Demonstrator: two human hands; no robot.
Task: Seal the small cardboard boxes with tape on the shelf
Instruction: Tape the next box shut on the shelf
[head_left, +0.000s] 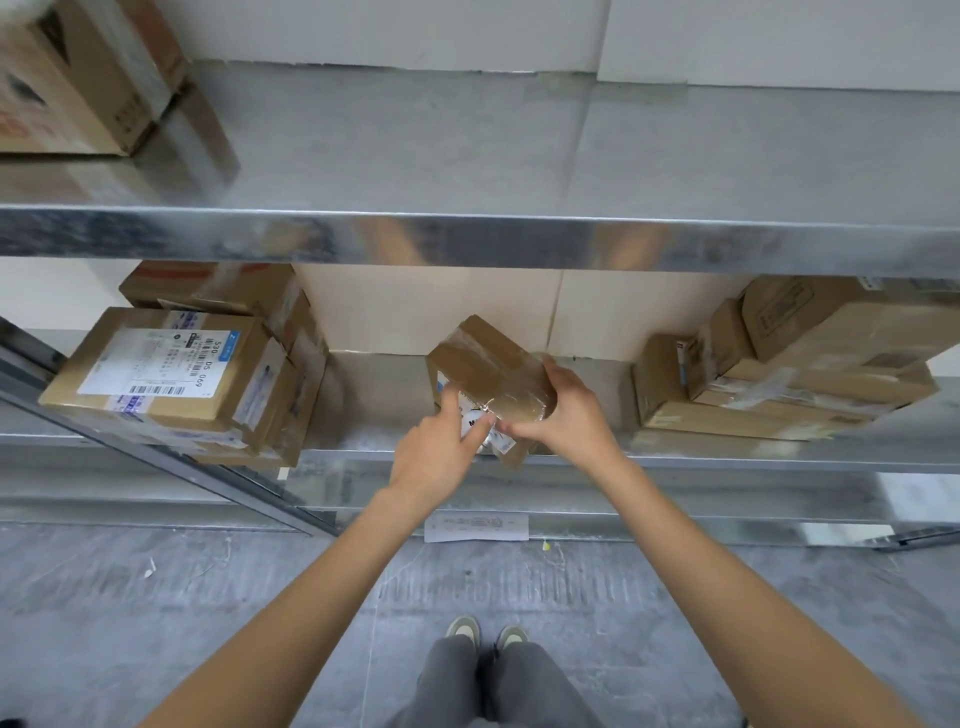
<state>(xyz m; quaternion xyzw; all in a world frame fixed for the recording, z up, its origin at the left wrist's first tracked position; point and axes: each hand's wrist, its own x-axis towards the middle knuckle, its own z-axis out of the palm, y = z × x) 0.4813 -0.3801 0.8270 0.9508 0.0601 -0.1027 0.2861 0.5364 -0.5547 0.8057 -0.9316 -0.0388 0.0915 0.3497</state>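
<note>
While tilted up on one edge at the front lip of the middle shelf (727, 457), mid-way between the labelled stack (171, 374) to its left and the heap of cartons (779, 374) to its right, sits the small cardboard box (483, 358), already banded with glossy clear tape (514, 400) across its top. Left hand (436, 457) at the near face, fingertips stretched out and pressed on the white label there. Right hand (566, 415) wrapped round the box's right corner, fingers curled over the taped edge, thumb drawn in toward the left fingertips. Whether a loose tape end is pinched between them: cannot tell, too much glare. No tape roll or dispenser in sight anywhere around the box.

Step in hand, by the look of it: smoothing the strip down over the near face. Next move probably calls for firm rubbing along the tape toward the bottom edge, with a steady hold on the right corner against tipping off the lip, then setting the box flat.
</note>
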